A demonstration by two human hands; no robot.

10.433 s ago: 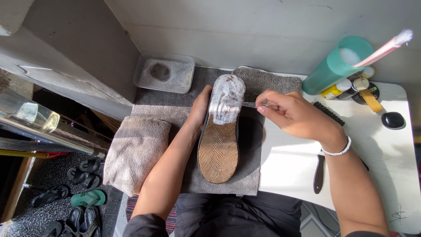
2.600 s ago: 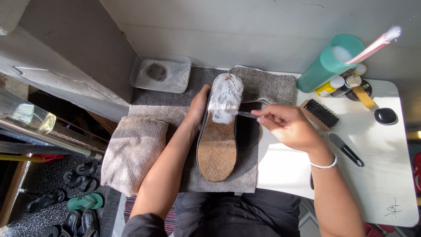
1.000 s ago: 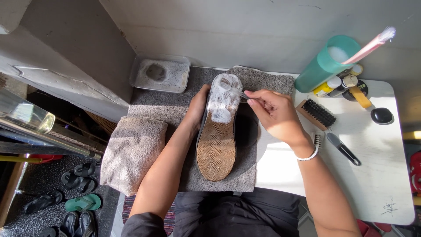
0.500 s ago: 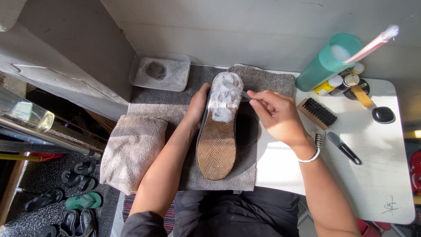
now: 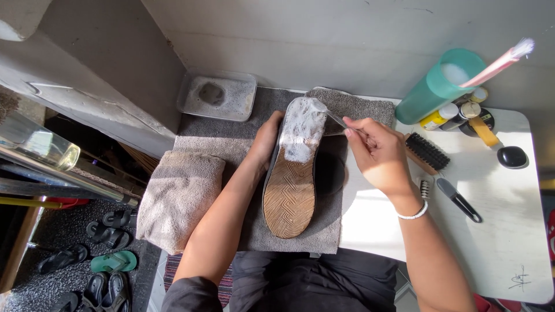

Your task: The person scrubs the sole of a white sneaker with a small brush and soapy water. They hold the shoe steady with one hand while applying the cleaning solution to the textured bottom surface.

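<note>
Head view: left hand (image 5: 267,138) clasps the upturned shoe (image 5: 293,167) on a towel (image 5: 231,138) — right hand (image 5: 378,153) pinches a small brush (image 5: 334,118) against its foamy sole.

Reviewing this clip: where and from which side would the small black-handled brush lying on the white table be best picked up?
Probably by the long black handle of the small black-handled brush, from above. It lies flat on the white table, handle angled toward the near right with bare tabletop around it, while its bristled head sits close to the right hand.
</note>
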